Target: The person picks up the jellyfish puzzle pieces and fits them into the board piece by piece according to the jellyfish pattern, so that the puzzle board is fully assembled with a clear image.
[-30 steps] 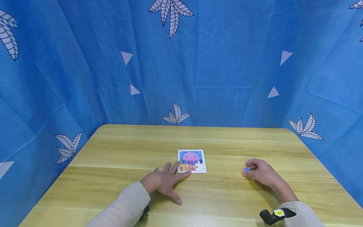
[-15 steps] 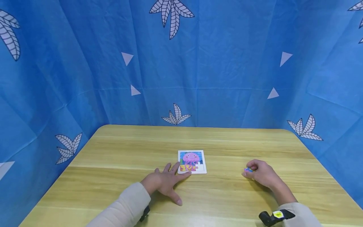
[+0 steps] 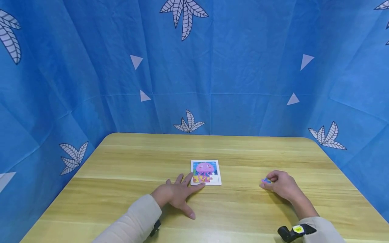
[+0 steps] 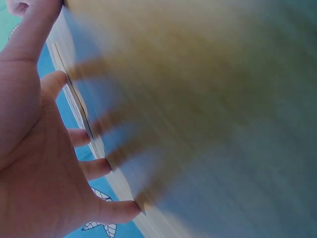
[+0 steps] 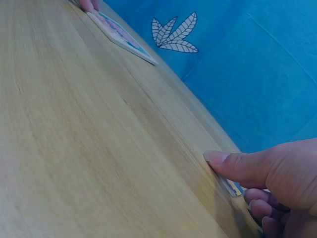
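Note:
A small square jigsaw puzzle (image 3: 204, 167) with a white frame and a pink jellyfish picture lies flat near the middle of the table. Its lower right corner shows bare white. Fingers spread, my left hand (image 3: 177, 194) rests at the puzzle's near left corner, with fingertips touching or beside its frame. Further right, my right hand (image 3: 281, 185) pinches a small blue and pink puzzle piece (image 3: 266, 180) between thumb and fingers, low at the table surface. In the right wrist view the thumb (image 5: 237, 166) covers most of the piece (image 5: 232, 187).
The wooden table (image 3: 152, 152) has rounded far corners. Behind it and at both sides hangs a blue curtain (image 3: 243, 67) with white leaves and triangles. A black strap device (image 3: 296, 232) with a yellow label sits on the right wrist.
The puzzle piece has turned slightly in my right hand's fingers, and that hand has shifted very little. My left hand and the puzzle have stayed in place.

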Demonstrator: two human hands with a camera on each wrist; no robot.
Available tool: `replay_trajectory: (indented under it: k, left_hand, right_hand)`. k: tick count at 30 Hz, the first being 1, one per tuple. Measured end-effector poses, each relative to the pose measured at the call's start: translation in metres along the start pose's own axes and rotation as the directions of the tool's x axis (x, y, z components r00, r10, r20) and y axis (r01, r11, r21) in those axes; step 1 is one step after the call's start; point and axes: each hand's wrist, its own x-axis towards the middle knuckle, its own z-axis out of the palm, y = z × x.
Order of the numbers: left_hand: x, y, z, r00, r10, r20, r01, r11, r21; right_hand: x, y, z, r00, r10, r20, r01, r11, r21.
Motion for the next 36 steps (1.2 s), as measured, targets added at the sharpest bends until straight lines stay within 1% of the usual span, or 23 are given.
replay_trajectory:
  k: [9,15,18,25,30,36]
  left_hand:
    - [-0.002,0.001,-0.002,1.0,0.0,-0.001,0.0,1.0,0.002]
    - [-0.002,0.001,-0.002,1.0,0.004,-0.003,-0.004,1.0,0.01]
    - [-0.001,0.001,-0.001,1.0,0.004,-0.004,-0.004,1.0,0.008]
    - [0.0,0.0,-0.001,1.0,0.003,-0.011,-0.003,1.0,0.003]
    - [0.0,0.0,0.0,1.0,0.01,-0.011,-0.009,1.0,0.006]
    - [0.0,0.0,0.0,1.0,0.013,-0.009,-0.013,1.0,-0.002]
  right_hand:
    - [0.0,-0.001,0.002,1.0,-0.007,-0.026,0.008,1.0,0.028]
    - [0.001,-0.001,0.004,0.999,0.009,-0.039,-0.008,0.999,0.044]
    - [0.0,-0.002,0.006,0.998,0.003,-0.063,0.001,0.999,0.052]
    - [-0.003,-0.005,0.011,0.989,-0.029,-0.146,0.036,0.998,0.045]
    - [-0.003,-0.009,0.014,0.986,-0.032,-0.166,0.047,0.995,0.088]
    - [-0.003,-0.016,0.019,0.989,-0.057,-0.139,0.082,0.981,0.175]
